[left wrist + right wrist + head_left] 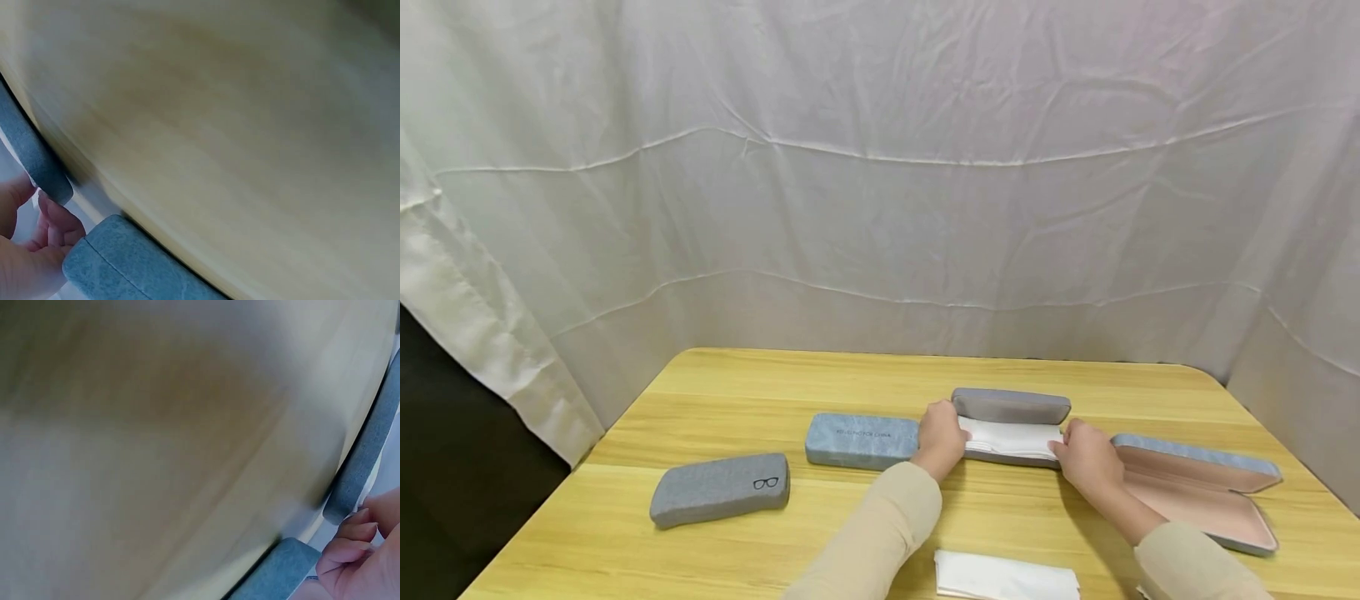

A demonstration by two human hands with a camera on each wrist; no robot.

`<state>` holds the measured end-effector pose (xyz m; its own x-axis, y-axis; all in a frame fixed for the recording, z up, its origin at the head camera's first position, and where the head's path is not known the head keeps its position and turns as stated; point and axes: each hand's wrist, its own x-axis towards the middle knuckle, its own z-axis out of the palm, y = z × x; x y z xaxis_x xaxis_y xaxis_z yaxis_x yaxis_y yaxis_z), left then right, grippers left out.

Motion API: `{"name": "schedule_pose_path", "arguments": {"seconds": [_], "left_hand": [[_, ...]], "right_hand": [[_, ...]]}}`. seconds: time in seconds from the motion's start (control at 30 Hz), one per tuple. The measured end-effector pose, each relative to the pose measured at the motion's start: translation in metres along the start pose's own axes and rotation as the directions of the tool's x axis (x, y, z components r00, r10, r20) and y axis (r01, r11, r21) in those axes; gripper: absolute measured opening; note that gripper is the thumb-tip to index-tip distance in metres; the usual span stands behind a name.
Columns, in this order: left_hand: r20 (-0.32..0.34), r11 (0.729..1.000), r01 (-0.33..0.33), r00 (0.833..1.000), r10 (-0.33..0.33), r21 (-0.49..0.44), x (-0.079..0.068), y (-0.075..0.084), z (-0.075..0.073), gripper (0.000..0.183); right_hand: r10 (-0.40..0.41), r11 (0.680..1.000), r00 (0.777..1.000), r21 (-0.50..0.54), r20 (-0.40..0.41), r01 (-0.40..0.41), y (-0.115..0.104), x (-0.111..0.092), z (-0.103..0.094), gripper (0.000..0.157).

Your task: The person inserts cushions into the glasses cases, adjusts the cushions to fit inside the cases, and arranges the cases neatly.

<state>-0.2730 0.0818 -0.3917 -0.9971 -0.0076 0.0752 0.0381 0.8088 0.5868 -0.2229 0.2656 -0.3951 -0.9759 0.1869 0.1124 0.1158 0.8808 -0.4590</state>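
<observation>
Both ends of the white cloth [1009, 437] are pinched, the left one by the left hand [943, 437] and the right one by the right hand [1088, 454]. Each thumb shows on top, with the other fingers curled close beneath it, leaving hardly any gap. The cloth lies folded flat along the base of the open grey case [1013, 406], spanning most of its length, and the case's lid stands raised behind it. That case sits toward the back of the table [737, 383], between a closed blue case [859, 440] and an open blue case [1195, 492] with a pink lining. Farther left is a closed grey case [722, 492] marked with glasses; a second cloth [1003, 575], also white, lies nearer the person.
</observation>
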Motion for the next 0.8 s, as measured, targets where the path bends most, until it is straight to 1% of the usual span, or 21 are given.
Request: {"name": "schedule_pose_path", "arguments": {"seconds": [0.13,0.23,0.3,0.4,0.47,0.53,0.63,0.7,0.73,0.8], "left_hand": [[-0.022,0.997,-0.004,1.000,0.005,0.071,-0.002,0.002,0.001,0.025],[-0.045,0.996,-0.023,0.999,0.027,0.086,-0.004,0.002,0.002,0.024],[-0.049,0.997,-0.048,0.998,0.051,0.063,-0.005,0.001,0.001,0.024],[-0.018,0.995,-0.093,0.996,0.093,-0.027,-0.010,-0.002,-0.003,0.024],[0.014,0.987,-0.112,0.993,0.114,-0.115,-0.014,-0.005,-0.005,0.028],[0.054,0.972,-0.112,0.991,0.126,-0.207,-0.018,-0.008,-0.006,0.037],[0.083,0.944,-0.112,0.986,0.144,-0.312,-0.021,-0.012,-0.007,0.051],[0.105,0.925,-0.101,0.983,0.149,-0.367,-0.022,-0.015,-0.007,0.061],[0.113,0.915,-0.103,0.981,0.159,-0.391,-0.022,-0.018,-0.006,0.065],[0.126,0.899,-0.121,0.974,0.190,-0.420,-0.023,-0.022,-0.007,0.065]], "right_hand": [[-0.046,0.998,0.998,-0.054,-0.038,0.044,0.001,-0.002,-0.001,0.019],[-0.084,0.994,0.993,-0.072,-0.084,0.078,0.001,-0.003,-0.001,0.016],[-0.113,0.993,0.988,-0.058,-0.110,0.108,0.001,-0.004,-0.001,0.019],[-0.158,0.987,0.981,-0.003,-0.115,0.159,0.001,-0.005,-0.001,0.032],[-0.170,0.983,0.982,0.051,-0.083,0.174,0.002,-0.008,0.000,0.041],[-0.156,0.980,0.988,0.121,-0.019,0.157,0.004,-0.010,0.000,0.051],[-0.118,0.965,0.989,0.245,0.093,0.092,0.008,-0.012,0.000,0.063],[-0.100,0.945,0.982,0.324,0.161,0.043,0.010,-0.011,0.000,0.068],[-0.097,0.935,0.979,0.354,0.181,0.028,0.010,-0.011,0.000,0.069],[-0.087,0.914,0.972,0.405,0.218,-0.009,0.011,-0.010,-0.001,0.072]]}}
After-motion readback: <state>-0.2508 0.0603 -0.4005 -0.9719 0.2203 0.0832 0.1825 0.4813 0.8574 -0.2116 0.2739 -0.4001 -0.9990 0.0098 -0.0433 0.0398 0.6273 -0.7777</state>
